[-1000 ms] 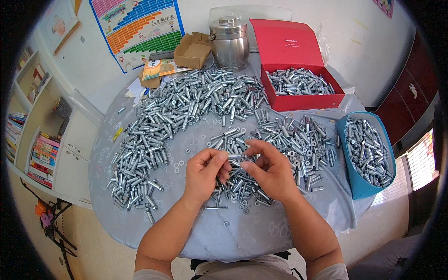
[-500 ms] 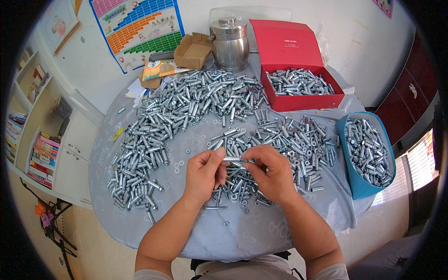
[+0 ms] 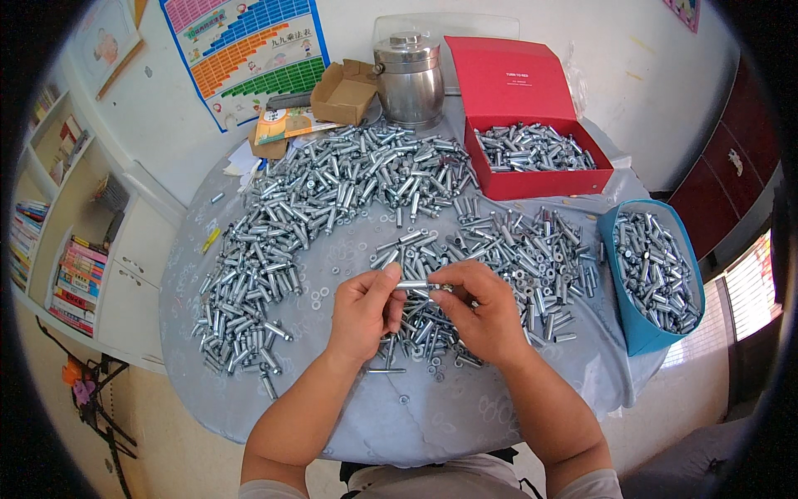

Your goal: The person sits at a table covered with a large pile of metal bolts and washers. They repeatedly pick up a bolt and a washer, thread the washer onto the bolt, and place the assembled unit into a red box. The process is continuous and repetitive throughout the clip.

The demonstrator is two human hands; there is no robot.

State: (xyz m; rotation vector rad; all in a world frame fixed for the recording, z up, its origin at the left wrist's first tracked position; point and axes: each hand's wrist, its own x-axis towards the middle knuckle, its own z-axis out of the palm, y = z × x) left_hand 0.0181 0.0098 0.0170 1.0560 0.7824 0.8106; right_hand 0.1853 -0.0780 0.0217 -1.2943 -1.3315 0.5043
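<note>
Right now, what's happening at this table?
A person holds one small silver bolt between both hands: left hand grips one end, right hand pinches the other. Heaps of similar loose bolts cover the round table. More fill the red box and the blue bin.

Bright, even daylight w/ soft shadows; glare off the metal bolts (image 3: 332,191). Sharp at centre. Fisheye bends edges, black vignette at corners.
</note>
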